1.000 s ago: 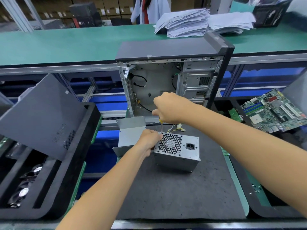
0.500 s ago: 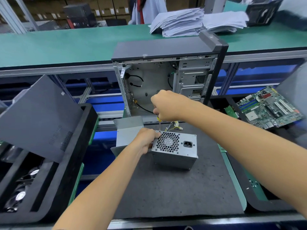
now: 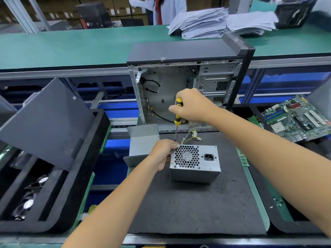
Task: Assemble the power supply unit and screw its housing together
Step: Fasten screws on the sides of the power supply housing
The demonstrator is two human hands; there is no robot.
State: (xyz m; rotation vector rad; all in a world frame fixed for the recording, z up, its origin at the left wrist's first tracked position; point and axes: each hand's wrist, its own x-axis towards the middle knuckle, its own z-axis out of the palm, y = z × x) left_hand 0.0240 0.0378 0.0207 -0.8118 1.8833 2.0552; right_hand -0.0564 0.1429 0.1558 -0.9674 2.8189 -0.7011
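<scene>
Housing: power supply unit (image 3: 195, 162) closed up, standing on mat (image 3: 188, 208).
Screwing: right hand (image 3: 192, 106) gripping screwdriver (image 3: 178, 113), tip at top-left corner.
Brace: left hand (image 3: 163, 153) pinching that corner, perhaps steadying a screw.
Left: remaining screws uncounted.

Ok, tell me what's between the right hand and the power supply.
In the head view, only the screwdriver shaft spans from the right hand to the power supply.

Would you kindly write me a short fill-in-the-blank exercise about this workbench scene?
1. The right hand grips a yellow and black ____.
2. The left hand steadies the power supply, which sits on a dark ____.
3. The open computer case stands ____ the power supply.

Missing words: screwdriver; mat; behind
</scene>
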